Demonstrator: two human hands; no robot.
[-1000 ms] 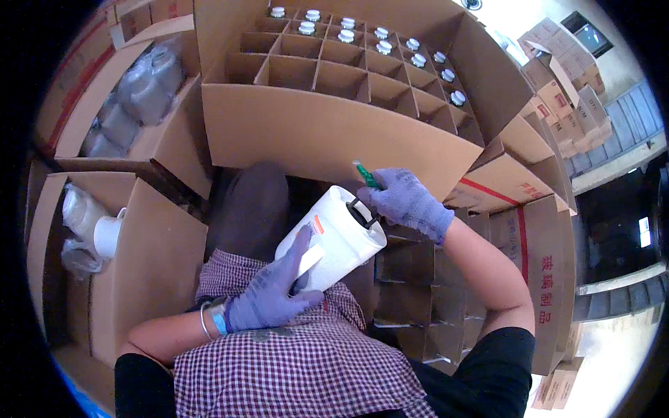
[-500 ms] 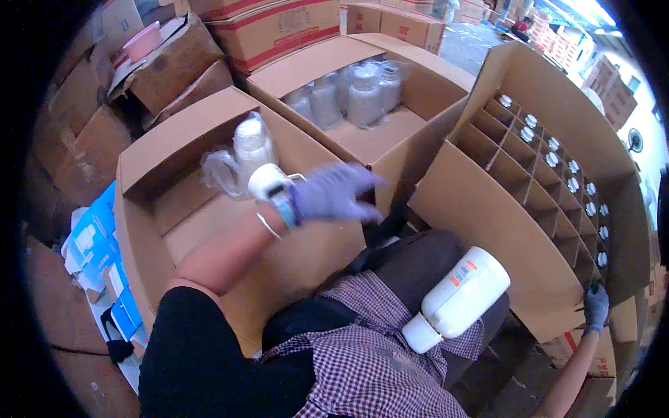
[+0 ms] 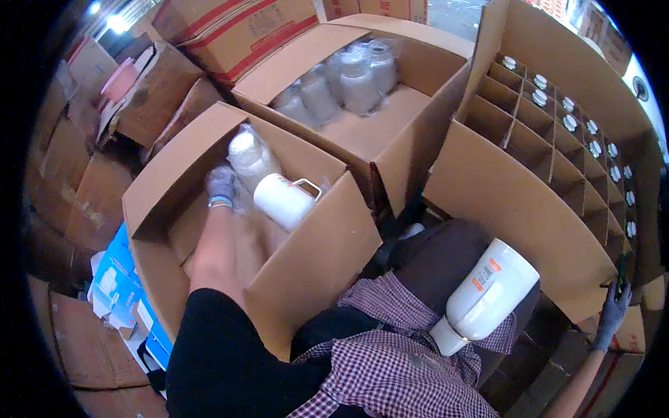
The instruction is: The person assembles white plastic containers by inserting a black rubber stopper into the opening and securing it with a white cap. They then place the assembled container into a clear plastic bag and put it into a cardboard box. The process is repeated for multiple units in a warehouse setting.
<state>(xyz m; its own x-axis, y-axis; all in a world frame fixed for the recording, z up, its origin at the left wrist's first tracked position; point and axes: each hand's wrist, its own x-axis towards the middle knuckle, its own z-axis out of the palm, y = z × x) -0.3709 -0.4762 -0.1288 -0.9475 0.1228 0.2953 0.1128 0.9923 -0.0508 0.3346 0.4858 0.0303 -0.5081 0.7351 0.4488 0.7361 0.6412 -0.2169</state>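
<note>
The left hand (image 3: 221, 185), gloved, is stuck deep into the open box (image 3: 313, 272) at left centre, pressed against a plastic-wrapped bottle (image 3: 249, 157); whether it's actually gripped can't be told, since the fingers are hidden. A bare white bottle (image 3: 282, 200) with a handle is lying just beside it in the same box. Lower right, another white bottle (image 3: 490, 289) is resting tilted on the lap, neck down, held by nothing. The right hand (image 3: 612, 313) is seen at the right edge, fingers hooked on the edge of the divider box (image 3: 516, 209). More wrapped bottles (image 3: 341, 83) are packed in the upper box.
</note>
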